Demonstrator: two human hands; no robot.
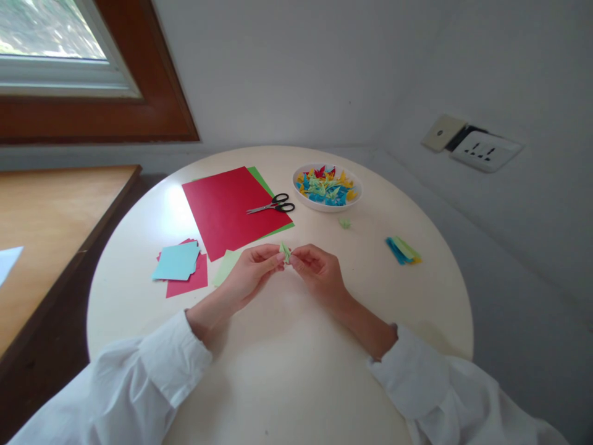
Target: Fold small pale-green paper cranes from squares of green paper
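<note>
My left hand (252, 272) and my right hand (315, 269) meet over the middle of the round cream table (278, 371). Both pinch a small folded light green paper piece (285, 251) between their fingertips, just above the tabletop. Under my left hand lies a light green paper square (225, 267). White sleeves cover both forearms.
A large red sheet (231, 210) lies over a green sheet, with black scissors (273, 205) on it. A white bowl (327, 186) holds several folded coloured paper pieces. Light blue and red squares (178, 266) lie left, a stack of coloured strips (403, 250) right, a tiny green folded piece (344, 222) near the bowl.
</note>
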